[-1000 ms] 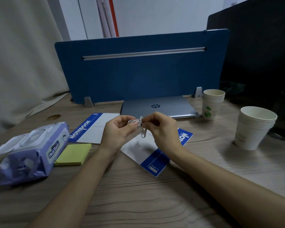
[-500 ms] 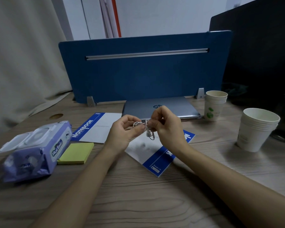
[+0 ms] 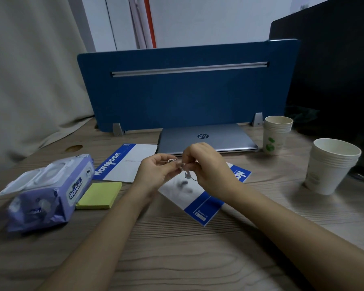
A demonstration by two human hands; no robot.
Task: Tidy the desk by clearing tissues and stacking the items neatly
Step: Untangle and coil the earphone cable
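Barely anything has moved since a second ago: our hands have drifted slightly toward the desk's right edge and the earbud now dangles lower. We're holding the white earphone cord (image 3: 187,173) just above the near notebook (image 3: 200,198), mid-desk. The left hand (image 3: 156,175) pinches the coil and the right hand (image 3: 206,164) pinches the loose end, fingers curled on it. It looks featherlight, floppy and tangle-prone, so we'd grip the bundled loops, not the bud.

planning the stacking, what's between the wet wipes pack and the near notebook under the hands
In the head view, a yellow sticky note pad lies flat between the wipes pack and the near notebook, its left corner against the pack; then bare desk.
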